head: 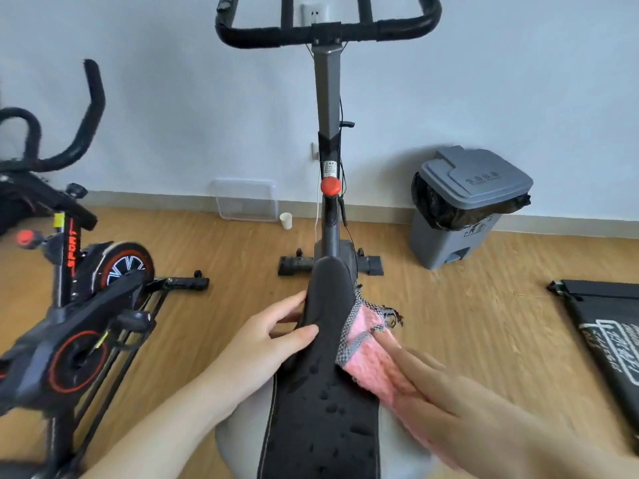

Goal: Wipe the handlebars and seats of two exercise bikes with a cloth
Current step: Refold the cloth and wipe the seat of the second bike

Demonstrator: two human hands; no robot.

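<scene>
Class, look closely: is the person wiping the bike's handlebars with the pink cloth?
No, the right hand presses the pink cloth against the seat.

**Cloth on the near bike's seat**

The seat (325, 357) is long and black with grey side panels, dotted with small dark spots, its narrow nose pointing toward 12 o'clock. The cloth (371, 344) is pink and fluffy with a grey checked border; it lies against the seat's 3 o'clock edge. This bike's handlebars (325, 29), black and foam-wrapped, stand at 12 o'clock atop a grey post. The second bike (79, 305), black with red trim, stands at 9 o'clock, its curved black handlebars (69, 133) blurred at 10 o'clock.
</scene>
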